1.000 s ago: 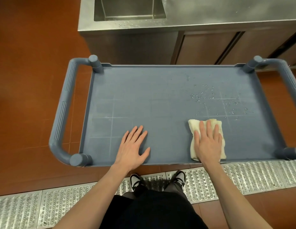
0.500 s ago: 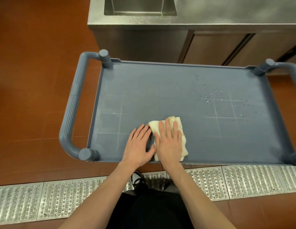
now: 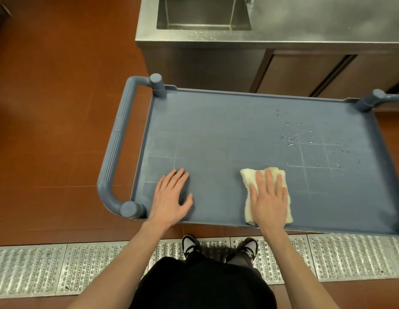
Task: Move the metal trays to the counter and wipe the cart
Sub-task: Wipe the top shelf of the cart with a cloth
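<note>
We are in the wiping step, as we judge it: no metal trays show on the cart [image 3: 227, 134], so they are presumably already moved (none can be seen on the visible stretch of the steel worktop [image 3: 327, 21] at the top of the frame either). The cart's blue top shelf fills the middle of the frame, its long axis running left to right, with one handle [image 3: 113, 150] at the left edge and another post at the upper right.

Our right hand [image 3: 269, 197] lies flat on the folded cloth [image 3: 249, 175], fingers straight and spread, pressing it down rather than gripping it; a flat palm gives broad contact for a sweep. The cloth sits in the lower right centre of the frame, close to the shelf's near rim, its long axis running from near rim to far, fingers pointing toward the worktop.

Our left hand [image 3: 171, 197] rests open on the bare shelf at lower left centre, fingers extended and holding nothing. We read it as a brace, steadying the wheeled cart while the other hand pushes.

Water droplets [image 3: 310, 143] are scattered just above and right of the cloth, well inside the shelf. They look unwiped, so the next sweep probably needs to carry the cloth up and right through them.

A sink basin [image 3: 203, 14] is sunk into the worktop at upper centre.
</note>
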{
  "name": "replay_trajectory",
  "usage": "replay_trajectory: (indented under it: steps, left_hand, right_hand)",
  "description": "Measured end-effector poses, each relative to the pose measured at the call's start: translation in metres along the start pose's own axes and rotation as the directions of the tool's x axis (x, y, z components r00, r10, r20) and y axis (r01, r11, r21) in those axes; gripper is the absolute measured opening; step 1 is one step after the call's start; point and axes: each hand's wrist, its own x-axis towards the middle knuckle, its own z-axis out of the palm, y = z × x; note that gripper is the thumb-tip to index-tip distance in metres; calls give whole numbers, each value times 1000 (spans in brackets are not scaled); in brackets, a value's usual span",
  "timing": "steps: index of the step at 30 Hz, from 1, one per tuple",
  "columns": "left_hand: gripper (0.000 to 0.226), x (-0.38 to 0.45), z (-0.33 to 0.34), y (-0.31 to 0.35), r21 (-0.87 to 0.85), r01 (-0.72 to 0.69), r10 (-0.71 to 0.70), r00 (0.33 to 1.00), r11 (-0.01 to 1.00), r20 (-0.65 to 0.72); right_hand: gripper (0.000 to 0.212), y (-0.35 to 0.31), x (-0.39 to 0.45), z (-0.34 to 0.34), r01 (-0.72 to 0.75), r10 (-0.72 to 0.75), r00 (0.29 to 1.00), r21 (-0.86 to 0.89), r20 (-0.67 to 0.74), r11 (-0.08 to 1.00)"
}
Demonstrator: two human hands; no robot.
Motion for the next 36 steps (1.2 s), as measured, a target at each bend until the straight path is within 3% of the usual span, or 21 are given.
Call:
replay_trajectory:
  steps: [4, 11, 20, 28, 32, 36]
  left_hand:
    - [65, -1, -9, -19, 16, 3, -2, 996, 1000, -90]
    - [64, -4, -6, -14, 20, -9, 12, 990, 1000, -138]
    - [71, -4, -7, -13, -4, 31, -31, 990, 1000, -137]
    - [65, -6, -12, -10, -108, 31, -57, 969, 994, -242]
    - [63, -6, -14, -9, -149, 16, -54, 966, 989, -254]
    - [62, -5, -16, -9, -214, -14, -62, 937, 977, -344]
  right_hand:
    - [57, 15, 6, -3, -49, 49, 998, -3, -32, 999]
    - [59, -23, -2, 6, -52, 52, 998, 0, -33, 999]
    - [57, -118, -19, 24, 125, -125, 992, 15, 16, 992]
    - [61, -176, -20, 30, 313, -312, 945, 11, 100, 950]
    - [71, -204, -17, 33, 512, -486, 844, -69, 228, 856]
    - [73, -229, -12, 34, 782, -765, 624, -137, 162, 609]
